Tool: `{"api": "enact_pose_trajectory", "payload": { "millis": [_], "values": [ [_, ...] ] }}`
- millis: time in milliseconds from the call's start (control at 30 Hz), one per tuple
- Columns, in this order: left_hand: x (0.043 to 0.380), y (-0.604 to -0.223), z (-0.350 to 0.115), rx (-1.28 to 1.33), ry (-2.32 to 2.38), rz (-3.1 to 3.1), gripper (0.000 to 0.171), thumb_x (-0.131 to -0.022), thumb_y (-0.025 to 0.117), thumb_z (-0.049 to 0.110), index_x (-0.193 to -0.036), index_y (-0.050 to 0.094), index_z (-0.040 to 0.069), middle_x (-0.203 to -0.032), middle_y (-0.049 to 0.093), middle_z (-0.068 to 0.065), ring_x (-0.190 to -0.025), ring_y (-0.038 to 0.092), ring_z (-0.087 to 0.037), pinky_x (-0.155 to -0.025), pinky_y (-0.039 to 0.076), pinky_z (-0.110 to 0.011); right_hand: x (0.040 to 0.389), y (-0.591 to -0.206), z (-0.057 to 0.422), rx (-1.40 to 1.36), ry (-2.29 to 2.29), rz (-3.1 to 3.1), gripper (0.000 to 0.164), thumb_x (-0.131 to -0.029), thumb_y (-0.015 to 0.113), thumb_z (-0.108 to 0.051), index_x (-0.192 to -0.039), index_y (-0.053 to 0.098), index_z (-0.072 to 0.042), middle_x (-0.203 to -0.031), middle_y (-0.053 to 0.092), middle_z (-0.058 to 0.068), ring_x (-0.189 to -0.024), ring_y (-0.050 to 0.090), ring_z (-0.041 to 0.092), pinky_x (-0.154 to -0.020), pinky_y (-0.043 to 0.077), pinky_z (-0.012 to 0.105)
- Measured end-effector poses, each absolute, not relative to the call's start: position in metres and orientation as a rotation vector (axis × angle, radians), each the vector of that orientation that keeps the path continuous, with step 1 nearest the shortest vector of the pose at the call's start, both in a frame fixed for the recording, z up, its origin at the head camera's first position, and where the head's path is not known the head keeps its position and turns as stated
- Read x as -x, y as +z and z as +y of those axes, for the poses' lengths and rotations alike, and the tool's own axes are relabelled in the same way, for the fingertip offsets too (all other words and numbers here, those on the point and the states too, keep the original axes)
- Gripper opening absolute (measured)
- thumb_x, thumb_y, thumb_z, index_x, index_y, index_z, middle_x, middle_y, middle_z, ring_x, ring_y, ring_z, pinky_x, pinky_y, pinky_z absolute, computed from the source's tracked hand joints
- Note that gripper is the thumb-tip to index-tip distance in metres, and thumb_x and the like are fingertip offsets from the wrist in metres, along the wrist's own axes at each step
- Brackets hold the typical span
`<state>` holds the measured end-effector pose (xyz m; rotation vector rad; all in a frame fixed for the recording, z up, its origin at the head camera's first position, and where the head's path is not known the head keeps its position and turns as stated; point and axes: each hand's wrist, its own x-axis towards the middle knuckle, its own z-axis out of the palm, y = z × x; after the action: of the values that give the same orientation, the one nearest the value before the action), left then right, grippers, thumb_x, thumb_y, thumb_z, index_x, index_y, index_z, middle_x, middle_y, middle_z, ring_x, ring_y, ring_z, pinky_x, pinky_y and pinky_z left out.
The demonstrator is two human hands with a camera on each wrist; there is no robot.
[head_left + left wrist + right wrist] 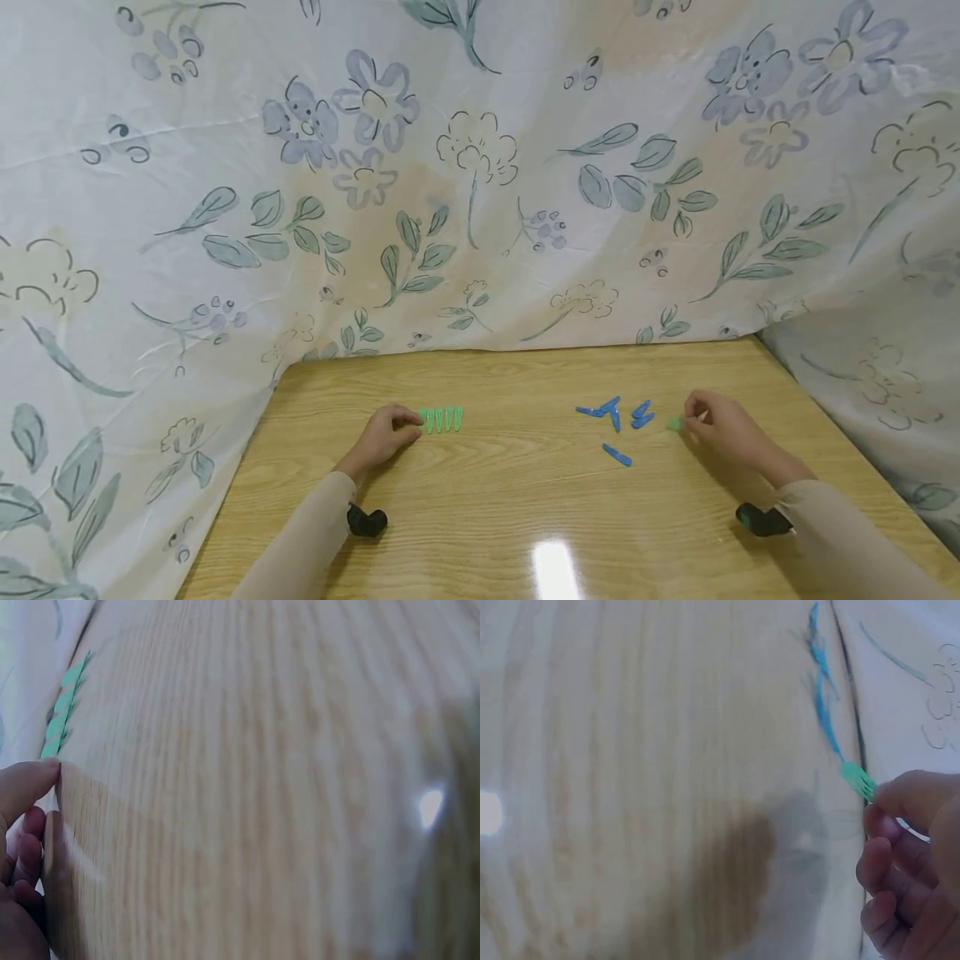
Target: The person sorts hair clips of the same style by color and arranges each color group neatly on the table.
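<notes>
Several slim green clips (442, 419) stand side by side in a row on the wooden table. My left hand (390, 432) is at the left end of that row, fingers loosely bent, with fingertips right at the outermost clip. In the left wrist view the row (64, 709) begins just beyond a fingertip. Off to the right, my right hand (723, 425) pinches one green clip (857, 780) between thumb and forefinger, its broad slotted end showing. To the left of that hand lie scattered blue clips (613, 412), some crossing each other.
One blue clip (617, 454) lies apart, nearer the front. A floral cloth (480, 250) hangs behind the wooden table (495, 500) and along its sides. Dark wrist straps (763, 519) show at both cuffs, and a bright reflection lies on the tabletop near the front.
</notes>
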<state>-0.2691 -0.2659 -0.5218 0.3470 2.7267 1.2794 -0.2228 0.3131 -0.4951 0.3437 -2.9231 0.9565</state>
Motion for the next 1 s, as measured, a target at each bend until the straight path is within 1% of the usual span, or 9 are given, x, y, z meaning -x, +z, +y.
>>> {"api": "enact_pose_trajectory", "payload": {
  "millis": [100, 233, 300, 367, 500, 633, 733, 867, 1000],
  "values": [
    [0.270, -0.522, -0.266, -0.340, 1.273, 2.730, 0.011, -0.093, 0.072, 0.010, -0.103, 0.077, 0.008, -0.111, 0.066, -0.010, -0.102, 0.057, -0.020, -0.091, 0.046, -0.036, 0.224, -0.491, 0.313, -0.381, 0.977, -2.889, 0.007, -0.094, 0.062, 0.003, -0.098, 0.062, -0.002, -0.096, 0.068, 0.017, -0.072, 0.055, 0.003, -0.060, 0.046, 0.023],
    [0.270, -0.523, -0.266, -0.347, 1.263, 2.738, 0.011, -0.093, 0.072, 0.010, -0.103, 0.078, 0.008, -0.112, 0.066, -0.010, -0.104, 0.059, -0.022, -0.093, 0.047, -0.038, 0.225, -0.487, 0.312, -0.421, 1.043, -2.896, 0.030, -0.098, 0.053, 0.006, -0.126, 0.063, 0.005, -0.115, 0.066, 0.031, -0.056, 0.042, 0.000, -0.050, 0.042, 0.024],
    [0.270, -0.523, -0.266, -0.354, 1.265, 2.738, 0.011, -0.093, 0.072, 0.009, -0.103, 0.078, 0.008, -0.112, 0.067, -0.011, -0.105, 0.059, -0.023, -0.092, 0.047, -0.038, 0.225, -0.485, 0.311, -0.424, 1.070, -2.915, 0.032, -0.099, 0.052, 0.007, -0.129, 0.063, 0.006, -0.122, 0.063, 0.034, -0.051, 0.034, 0.002, -0.047, 0.038, 0.024],
    [0.271, -0.522, -0.266, -0.359, 1.265, 2.738, 0.011, -0.093, 0.072, 0.009, -0.103, 0.078, 0.007, -0.112, 0.067, -0.011, -0.105, 0.059, -0.024, -0.092, 0.046, -0.038, 0.226, -0.484, 0.311, -0.407, 1.083, -2.930, 0.028, -0.099, 0.054, 0.005, -0.123, 0.068, 0.005, -0.123, 0.064, 0.032, -0.049, 0.032, 0.003, -0.046, 0.038, 0.025],
    [0.272, -0.522, -0.265, -0.360, 1.257, 2.746, 0.011, -0.093, 0.072, 0.009, -0.102, 0.078, 0.008, -0.111, 0.067, -0.011, -0.105, 0.059, -0.023, -0.091, 0.047, -0.037, 0.227, -0.481, 0.309, -0.398, 1.096, -2.947, 0.018, -0.099, 0.059, -0.002, -0.111, 0.071, 0.005, -0.110, 0.070, 0.025, -0.058, 0.048, 0.004, -0.052, 0.043, 0.025],
    [0.271, -0.523, -0.265, -0.356, 1.250, 2.753, 0.010, -0.093, 0.072, 0.009, -0.102, 0.078, 0.008, -0.112, 0.067, -0.011, -0.105, 0.060, -0.024, -0.091, 0.047, -0.035, 0.226, -0.477, 0.305, -0.404, 1.164, -2.929, 0.020, -0.099, 0.062, -0.005, -0.113, 0.066, 0.009, -0.094, 0.072, 0.017, -0.065, 0.062, 0.010, -0.057, 0.050, 0.026],
    [0.271, -0.523, -0.266, -0.353, 1.251, 2.751, 0.011, -0.093, 0.072, 0.008, -0.102, 0.078, 0.009, -0.112, 0.067, -0.010, -0.105, 0.060, -0.023, -0.091, 0.048, -0.036, 0.225, -0.473, 0.299, -0.417, 1.224, -2.892, 0.027, -0.099, 0.062, -0.005, -0.122, 0.061, 0.009, -0.083, 0.073, 0.013, -0.063, 0.062, 0.012, -0.057, 0.051, 0.027],
    [0.270, -0.524, -0.266, -0.354, 1.253, 2.746, 0.011, -0.093, 0.073, 0.009, -0.102, 0.078, 0.010, -0.113, 0.068, -0.009, -0.106, 0.059, -0.022, -0.093, 0.048, -0.037, 0.223, -0.470, 0.292, -0.468, 1.256, -2.832, 0.035, -0.099, 0.062, -0.004, -0.132, 0.056, 0.006, -0.075, 0.072, 0.012, -0.057, 0.057, 0.012, -0.053, 0.046, 0.026],
    [0.270, -0.524, -0.267, -0.366, 1.265, 2.738, 0.011, -0.093, 0.072, 0.009, -0.102, 0.078, 0.010, -0.113, 0.067, -0.009, -0.105, 0.059, -0.021, -0.092, 0.047, -0.037, 0.221, -0.469, 0.285, -0.494, 1.231, -2.803, 0.032, -0.098, 0.064, -0.004, -0.129, 0.061, 0.003, -0.071, 0.070, 0.010, -0.053, 0.052, 0.010, -0.048, 0.037, 0.025]
  ]
}}
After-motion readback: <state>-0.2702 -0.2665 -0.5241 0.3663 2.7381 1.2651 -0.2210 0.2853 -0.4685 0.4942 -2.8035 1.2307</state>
